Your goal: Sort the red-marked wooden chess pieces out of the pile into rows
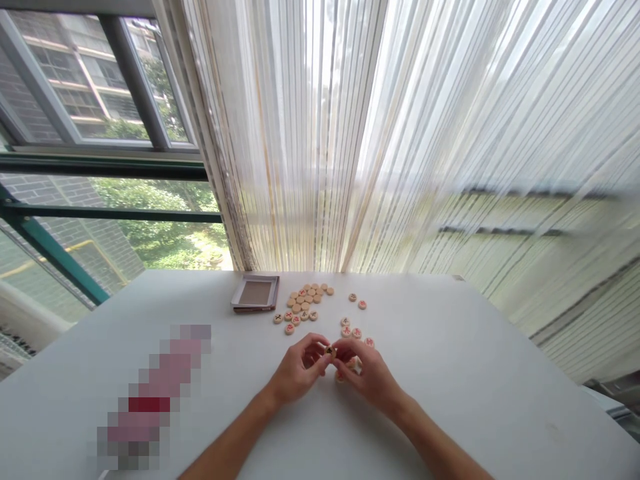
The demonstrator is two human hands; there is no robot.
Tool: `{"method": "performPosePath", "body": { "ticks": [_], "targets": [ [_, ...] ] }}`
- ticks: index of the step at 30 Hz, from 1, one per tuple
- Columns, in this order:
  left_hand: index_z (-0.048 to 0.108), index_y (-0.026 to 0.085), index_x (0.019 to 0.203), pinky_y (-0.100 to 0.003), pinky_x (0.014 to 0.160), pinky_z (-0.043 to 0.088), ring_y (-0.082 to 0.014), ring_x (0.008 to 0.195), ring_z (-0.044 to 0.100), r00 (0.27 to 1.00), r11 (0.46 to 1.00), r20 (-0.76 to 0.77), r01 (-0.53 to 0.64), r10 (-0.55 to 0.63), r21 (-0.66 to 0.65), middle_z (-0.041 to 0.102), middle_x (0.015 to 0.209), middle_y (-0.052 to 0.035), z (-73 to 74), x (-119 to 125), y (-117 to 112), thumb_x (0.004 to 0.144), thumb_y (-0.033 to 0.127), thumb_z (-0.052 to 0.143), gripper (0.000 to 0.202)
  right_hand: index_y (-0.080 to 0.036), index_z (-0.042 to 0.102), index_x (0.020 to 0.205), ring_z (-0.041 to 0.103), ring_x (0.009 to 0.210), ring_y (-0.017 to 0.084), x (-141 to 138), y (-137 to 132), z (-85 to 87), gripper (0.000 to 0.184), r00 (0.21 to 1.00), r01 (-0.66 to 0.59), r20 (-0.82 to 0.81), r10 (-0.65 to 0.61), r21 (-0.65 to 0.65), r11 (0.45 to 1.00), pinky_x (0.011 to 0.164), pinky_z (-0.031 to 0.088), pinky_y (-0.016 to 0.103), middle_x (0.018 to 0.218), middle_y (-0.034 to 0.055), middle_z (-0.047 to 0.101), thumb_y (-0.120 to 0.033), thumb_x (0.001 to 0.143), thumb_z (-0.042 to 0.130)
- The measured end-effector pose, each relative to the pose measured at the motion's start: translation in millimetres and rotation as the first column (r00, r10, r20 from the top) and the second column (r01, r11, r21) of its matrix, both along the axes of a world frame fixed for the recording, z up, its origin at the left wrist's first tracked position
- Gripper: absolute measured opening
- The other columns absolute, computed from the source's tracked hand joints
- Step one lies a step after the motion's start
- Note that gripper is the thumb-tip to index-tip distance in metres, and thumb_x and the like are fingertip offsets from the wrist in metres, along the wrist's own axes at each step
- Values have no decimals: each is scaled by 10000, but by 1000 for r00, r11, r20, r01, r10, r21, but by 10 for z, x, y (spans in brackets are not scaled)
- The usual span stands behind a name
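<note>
Disc held is rnd, tan & blk-marked.

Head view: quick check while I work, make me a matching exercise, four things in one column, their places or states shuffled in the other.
1. curtain
2. shallow box
3. right hand
4. plain discs

A. fingertips at a dark-marked disc
B. clustered right of the box
C. hanging beyond the table
D. near the tabletop's far edge, left of the discs

Pairs: 1-C, 2-D, 3-A, 4-B

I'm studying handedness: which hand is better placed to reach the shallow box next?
Likely the left hand: it is nearer the shallow box at left. The right hand is farther off; both hold one round piece.
</note>
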State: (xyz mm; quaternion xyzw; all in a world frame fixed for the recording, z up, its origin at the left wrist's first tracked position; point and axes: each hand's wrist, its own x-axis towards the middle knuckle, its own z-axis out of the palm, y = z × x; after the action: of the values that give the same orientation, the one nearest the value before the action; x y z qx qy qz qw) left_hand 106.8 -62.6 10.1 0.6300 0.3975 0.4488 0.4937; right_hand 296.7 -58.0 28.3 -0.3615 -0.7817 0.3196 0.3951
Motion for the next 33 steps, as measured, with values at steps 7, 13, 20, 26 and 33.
{"method": "performPosePath", "body": {
  "ticks": [7, 13, 20, 26, 33],
  "targets": [
    [570, 166, 953, -222, 581, 466, -126, 615, 588, 1000, 1000, 3, -12, 12, -21, 637, 697, -10, -35, -4, 8, 837, 380, 666, 261, -222, 606, 965, 621, 734, 146, -28, -21, -55, 101, 999, 22, 41, -23, 39, 999, 669, 511, 246, 818, 14, 655, -224, 865, 617],
    [569, 165, 909, -222, 578, 457, -125, 592, 579, 1000, 999, -7, -18, 18, -28, 646, 668, -7, -1, 2, -8, 823, 402, 676, 274, -222, 597, 947, 614, 717, 139, -38, -26, -40, 123, 998, 10, 60, -13, 50, 999, 609, 500, 220, 805, 8, 647, -203, 834, 641],
    [589, 172, 914, -233, 582, 473, -131, 590, 588, 998, 999, -40, -39, 39, -8, 671, 714, -20, 58, 13, -33, 856, 444, 620, 280, -225, 596, 950, 604, 701, 150, -27, -22, -52, 104, 998, 15, 55, -16, 13, 1000, 531, 476, 211, 808, 26, 637, -262, 855, 618],
    [602, 170, 951, -227, 581, 471, -124, 594, 584, 999, 1000, -33, -30, 30, 0, 653, 723, -19, 59, 4, -22, 893, 447, 560, 285, -219, 581, 944, 598, 703, 147, -18, 1, -76, 99, 999, 14, 49, -16, 28, 999, 592, 493, 232, 801, 20, 635, -254, 855, 607],
    [600, 159, 1031, -238, 607, 491, -124, 622, 584, 1000, 1000, -24, 4, -4, 17, 656, 794, -41, 66, -14, -25, 910, 410, 539, 285, -218, 582, 941, 597, 729, 152, -11, 11, -41, 86, 997, 34, 61, -38, 59, 998, 672, 502, 261, 801, 15, 640, -239, 860, 602]
  ]
}}
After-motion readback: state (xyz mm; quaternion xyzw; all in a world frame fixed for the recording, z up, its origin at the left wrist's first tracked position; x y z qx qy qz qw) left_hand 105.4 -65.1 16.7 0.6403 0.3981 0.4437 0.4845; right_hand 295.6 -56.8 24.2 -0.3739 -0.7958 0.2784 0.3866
